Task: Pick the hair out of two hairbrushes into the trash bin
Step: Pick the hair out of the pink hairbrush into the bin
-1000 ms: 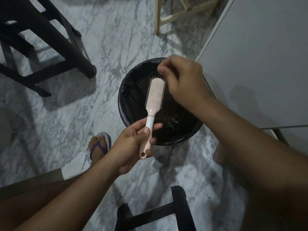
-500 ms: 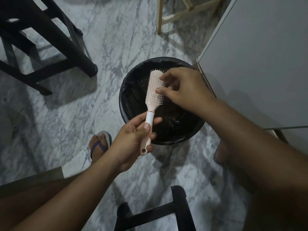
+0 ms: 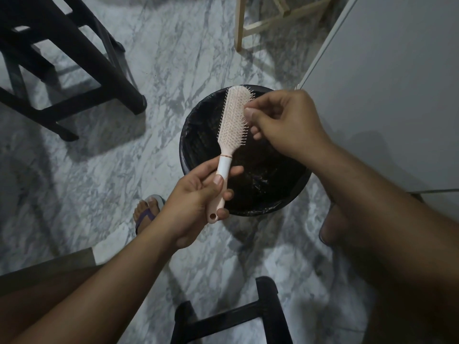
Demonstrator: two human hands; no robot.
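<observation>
Head camera, looking down: both bare forearms reach forward over the trash bin (image 3: 268, 189). The left hand (image 3: 196, 202) comes in from the near left of the bin with its palm turned up. Its fingers are curled round the handle of the hairbrush (image 3: 234, 120) and its thumb is pressed along the handle's front. The right hand (image 3: 288, 125) comes in from the near right. Its back faces the camera, its fingers are curled in, and its thumb tip (image 3: 249, 114) is close to them.

The hairbrush is a pale pink plastic paddle with a rounded oblong head, rows of thin pins and a white band where the head meets the handle. There is a small hole at the handle's end. The bin is round and black, lined with a crinkled, glossy black bag.

The brush is held above the bin's opening, head pointing towards the far rim, pins facing up and right. The right thumb and fingertips meet at the right edge of the pins. Any hair between them is too fine to see.

The bin stands on a grey-veined marble floor (image 3: 173, 58). A foot in a purple-strapped sandal (image 3: 145, 214) is just left of the bin, and dark stool legs (image 3: 74, 70) are farther left.
</observation>
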